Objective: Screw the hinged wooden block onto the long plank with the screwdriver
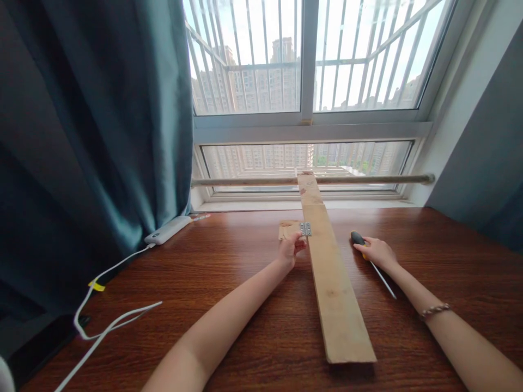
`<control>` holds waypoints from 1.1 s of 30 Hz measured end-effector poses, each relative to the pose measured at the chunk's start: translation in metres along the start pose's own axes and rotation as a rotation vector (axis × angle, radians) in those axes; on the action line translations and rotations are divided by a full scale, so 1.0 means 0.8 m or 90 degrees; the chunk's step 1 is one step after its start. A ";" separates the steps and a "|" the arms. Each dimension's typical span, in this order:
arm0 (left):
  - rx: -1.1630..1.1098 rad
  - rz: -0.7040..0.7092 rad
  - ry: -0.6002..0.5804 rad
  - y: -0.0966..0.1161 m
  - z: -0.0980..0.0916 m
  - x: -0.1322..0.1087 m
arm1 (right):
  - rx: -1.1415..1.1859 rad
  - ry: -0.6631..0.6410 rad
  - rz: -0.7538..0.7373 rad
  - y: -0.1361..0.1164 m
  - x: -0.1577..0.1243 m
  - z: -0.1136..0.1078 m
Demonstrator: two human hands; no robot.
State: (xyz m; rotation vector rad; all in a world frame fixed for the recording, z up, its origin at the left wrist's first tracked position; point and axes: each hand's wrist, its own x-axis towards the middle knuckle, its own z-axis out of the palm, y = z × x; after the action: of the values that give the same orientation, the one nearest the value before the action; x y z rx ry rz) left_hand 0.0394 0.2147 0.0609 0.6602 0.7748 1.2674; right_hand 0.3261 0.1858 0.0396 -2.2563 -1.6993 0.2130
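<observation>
A long wooden board [333, 272] lies on the brown table, its far end reaching the rail by the window. Against its left edge sits a small wood block [288, 224], joined to the board by a metal hinge [305, 229] with screws in it. My left hand [291, 247] is closed on the block's near side, close to the hinge; part of the fingers is hidden. To the right of the board, my right hand [376, 252] grips a screwdriver [358, 238] with a black and yellow handle. Its shaft points back toward me, apart from the board.
A white power strip [168, 231] lies at the table's back left, with a white cable [112, 326] looping toward the front. Blue curtains [155, 98] hang on the left. A horizontal rail [253, 182] runs before the barred window. The brown table [245, 288] spreads around the board.
</observation>
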 end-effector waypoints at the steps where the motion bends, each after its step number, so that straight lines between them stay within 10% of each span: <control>1: 0.003 -0.001 -0.005 0.001 0.000 0.000 | -0.003 -0.001 -0.001 0.000 0.000 0.000; 33: 0.484 0.461 0.019 -0.038 -0.009 -0.008 | -0.047 0.027 -0.039 -0.002 -0.008 -0.001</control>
State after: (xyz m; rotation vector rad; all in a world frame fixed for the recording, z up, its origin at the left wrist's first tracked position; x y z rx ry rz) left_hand 0.0503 0.2028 0.0338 1.6468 1.1033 1.6191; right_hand 0.3227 0.1800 0.0404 -2.2405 -1.7794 0.0899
